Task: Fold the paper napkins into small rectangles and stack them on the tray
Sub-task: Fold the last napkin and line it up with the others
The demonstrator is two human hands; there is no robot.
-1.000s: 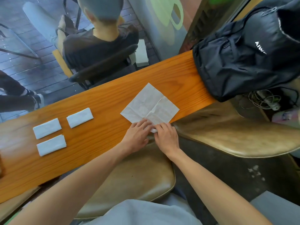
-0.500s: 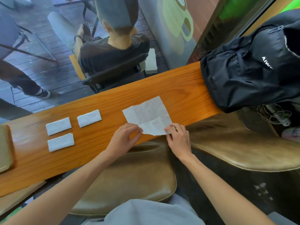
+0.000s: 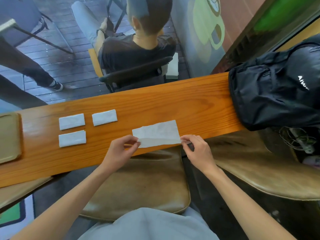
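A white paper napkin [image 3: 156,133] lies folded in half into a long strip on the wooden counter [image 3: 173,104], near its front edge. My left hand [image 3: 119,152] pinches its lower left corner. My right hand [image 3: 197,150] pinches its lower right corner. Three small folded napkin rectangles lie to the left: one at the back left [image 3: 71,121], one at the back right [image 3: 104,117], one in front [image 3: 72,138]. A tan tray [image 3: 8,137] sits at the counter's far left, partly cut off, with nothing seen on it.
A black backpack [image 3: 277,94] rests on the counter's right end. Brown padded stools [image 3: 138,184] stand below the counter in front of me. Beyond the glass, a person in a dark shirt sits on a chair [image 3: 135,73]. Tangled cables [image 3: 297,139] lie at right.
The napkin's near half has been folded over, turning the open sheet into a long strip. My hands moved apart to its two near corners. The view shifted and the tray came into sight.
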